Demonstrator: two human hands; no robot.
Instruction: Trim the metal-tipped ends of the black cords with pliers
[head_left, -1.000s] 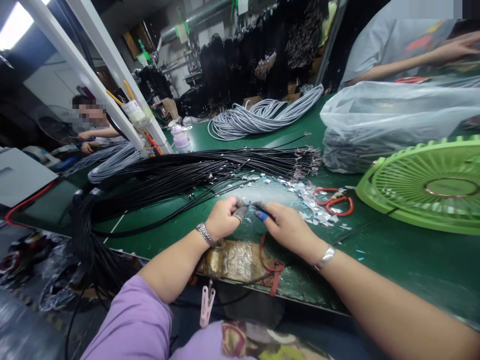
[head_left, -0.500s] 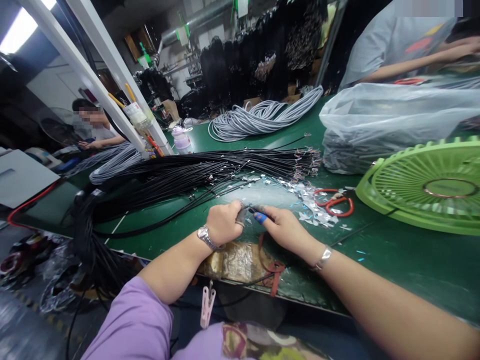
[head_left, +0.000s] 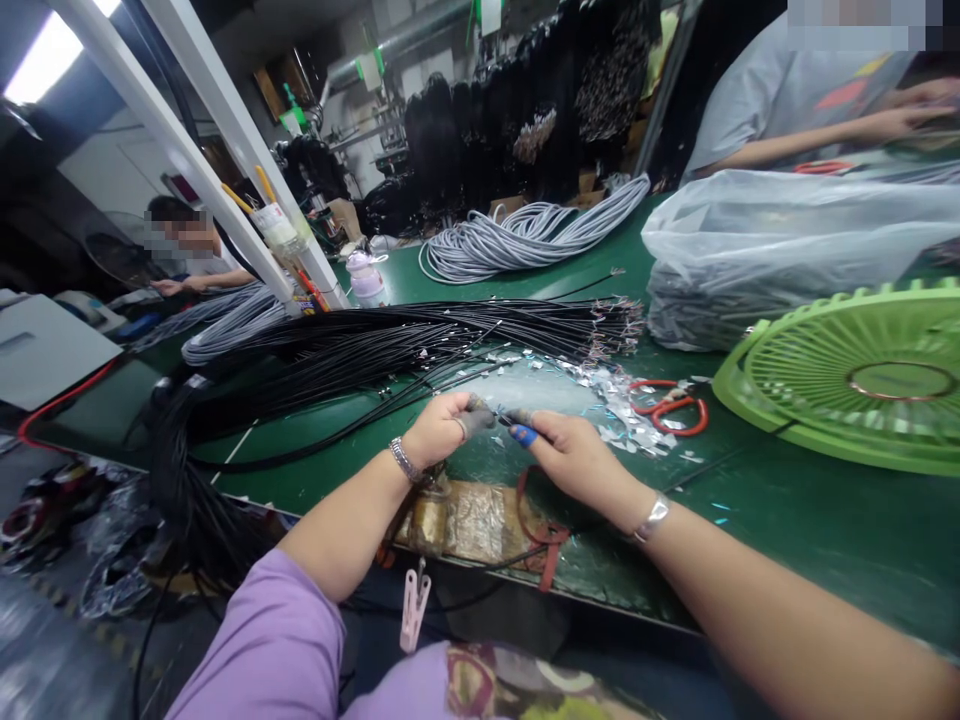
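Note:
My left hand (head_left: 442, 428) and my right hand (head_left: 570, 455) meet over the front of the green bench (head_left: 787, 520). Both are closed in a pinch, fingertips almost touching, on the end of a thin black cable (head_left: 504, 414). Grey covers sit on my left fingertips and a blue cover on a right fingertip. A large bundle of black cables (head_left: 360, 350) lies just beyond my hands, with stripped ends pointing right. Silver foil scraps (head_left: 622, 405) are scattered to the right of my hands.
Red-handled scissors (head_left: 671, 405) lie by the scraps. A green fan (head_left: 855, 375) lies flat at right, behind it a clear plastic bag (head_left: 787, 240). Grey cable coils (head_left: 525, 235) rest at the back. Other people work at far left and upper right.
My left wrist has turned slightly and both hands lifted a little; the pinch on the cable end stays in the same spot.

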